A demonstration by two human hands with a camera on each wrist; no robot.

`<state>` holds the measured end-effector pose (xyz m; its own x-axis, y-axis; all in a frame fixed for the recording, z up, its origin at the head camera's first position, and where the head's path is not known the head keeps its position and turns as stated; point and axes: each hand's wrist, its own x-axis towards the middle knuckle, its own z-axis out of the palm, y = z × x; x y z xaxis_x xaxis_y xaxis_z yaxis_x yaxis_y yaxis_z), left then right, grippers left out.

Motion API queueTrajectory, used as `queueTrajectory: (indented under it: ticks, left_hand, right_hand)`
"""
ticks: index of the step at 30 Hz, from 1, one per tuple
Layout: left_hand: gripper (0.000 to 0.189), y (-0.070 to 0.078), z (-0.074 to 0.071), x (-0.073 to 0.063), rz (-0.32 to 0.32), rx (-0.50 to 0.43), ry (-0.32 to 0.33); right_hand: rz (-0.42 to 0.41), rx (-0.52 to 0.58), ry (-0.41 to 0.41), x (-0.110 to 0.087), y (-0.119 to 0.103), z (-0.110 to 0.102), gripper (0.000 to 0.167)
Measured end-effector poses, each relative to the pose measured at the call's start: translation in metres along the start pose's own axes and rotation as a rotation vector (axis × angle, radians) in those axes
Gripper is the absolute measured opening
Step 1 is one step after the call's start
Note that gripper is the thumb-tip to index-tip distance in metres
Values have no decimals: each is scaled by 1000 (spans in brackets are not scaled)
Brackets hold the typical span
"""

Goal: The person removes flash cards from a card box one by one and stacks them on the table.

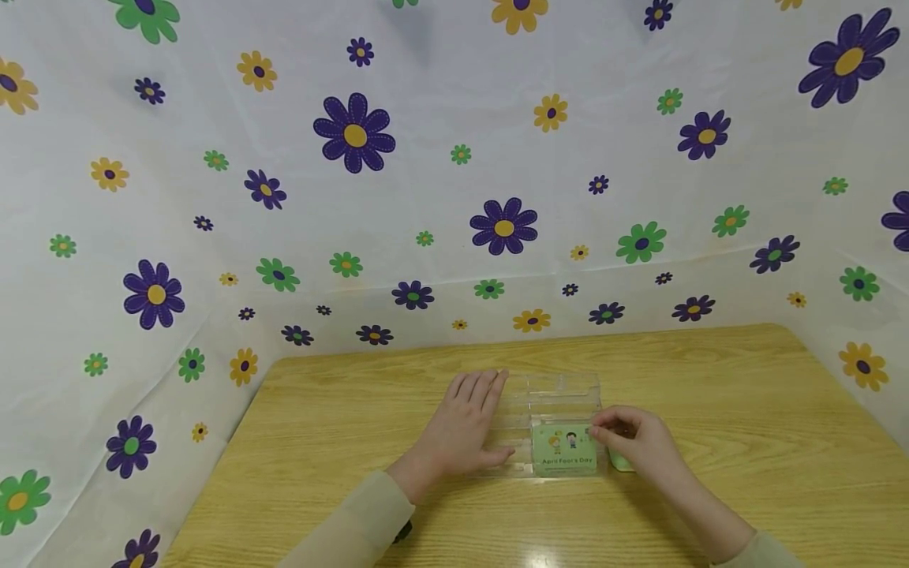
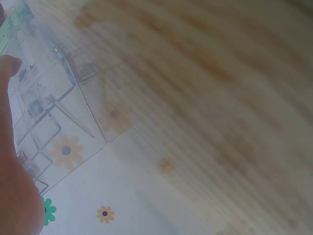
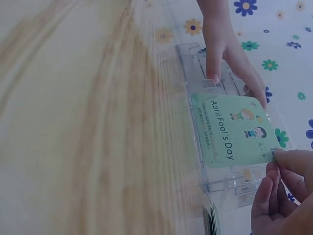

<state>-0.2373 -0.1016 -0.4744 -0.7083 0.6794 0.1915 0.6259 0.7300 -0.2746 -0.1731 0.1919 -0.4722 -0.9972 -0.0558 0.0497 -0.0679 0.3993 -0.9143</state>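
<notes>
A clear plastic card rack (image 1: 564, 386) with stepped tiers stands on the table. In its front right slot sits a green card (image 1: 564, 454) printed "April Fool's Day", tilted back with the print facing the person. My right hand (image 1: 635, 442) pinches the card's upper right corner between thumb and fingers, seen closely in the right wrist view. Across the rack's left half lies my left hand (image 1: 461, 426), its fingers straight and the thumb spread toward the front. Only part of that hand, the thumb (image 2: 11, 66) among it, shows in the left wrist view.
More green cards (image 1: 620, 460) lie in a small stack just right of the rack, partly hidden beneath the right hand. The wooden table (image 1: 341, 410) meets a white cloth backdrop (image 1: 426, 189) with purple, yellow and green flowers on the far side and both flanks.
</notes>
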Motion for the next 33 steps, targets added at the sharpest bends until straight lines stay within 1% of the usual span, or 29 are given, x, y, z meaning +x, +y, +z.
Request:
queueTrajectory:
  ticks: [8, 17, 22, 26, 33]
  left_hand:
    - [114, 0, -1, 1, -1, -4, -10]
    - [114, -1, 1, 1, 0, -16, 8]
    - [113, -1, 1, 1, 1, -27, 20]
    - [114, 0, 1, 0, 1, -29, 19]
    - [115, 0, 0, 0, -5, -11, 9]
  right_hand:
    - [15, 2, 7, 0, -1, 0, 15]
    - [2, -3, 30, 1, 0, -1, 14]
    - [11, 10, 52, 0, -1, -2, 13]
    - [24, 27, 52, 1, 0, -3, 14]
    - [22, 32, 49, 2, 2, -4, 18]
